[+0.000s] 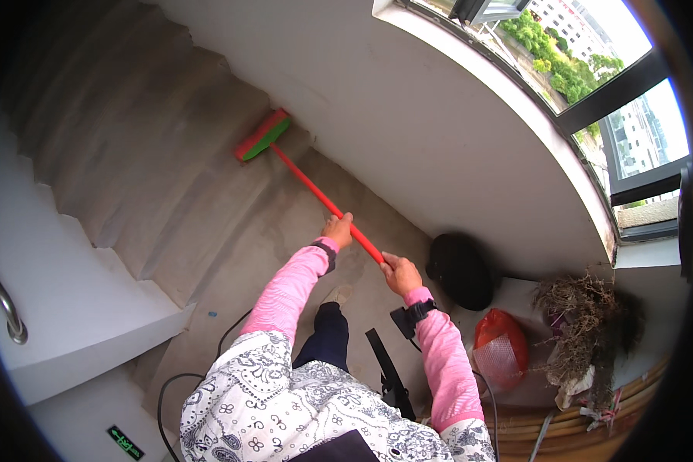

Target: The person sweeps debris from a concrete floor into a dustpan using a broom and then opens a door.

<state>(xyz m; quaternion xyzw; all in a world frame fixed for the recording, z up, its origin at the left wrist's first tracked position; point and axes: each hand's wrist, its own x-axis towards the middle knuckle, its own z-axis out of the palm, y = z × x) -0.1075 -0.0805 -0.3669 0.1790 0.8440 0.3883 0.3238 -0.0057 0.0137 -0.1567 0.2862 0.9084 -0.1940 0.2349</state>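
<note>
A broom with a red and green head (264,136) and a red handle (309,183) reaches from my hands up to the stairs. Its head rests on a lower stair close to the wall. My left hand (338,230) grips the middle of the handle. Near the handle's end, my right hand (401,274) is closed around it. Both wrists carry black straps over pink sleeves.
Concrete stairs (150,144) rise at the upper left beside a white wall. A metal handrail (3,300) is at the far left. A black round object (461,271), a red bag (501,346) and dried plants (580,329) stand at the right below windows. A small blue scrap (212,314) lies on the landing.
</note>
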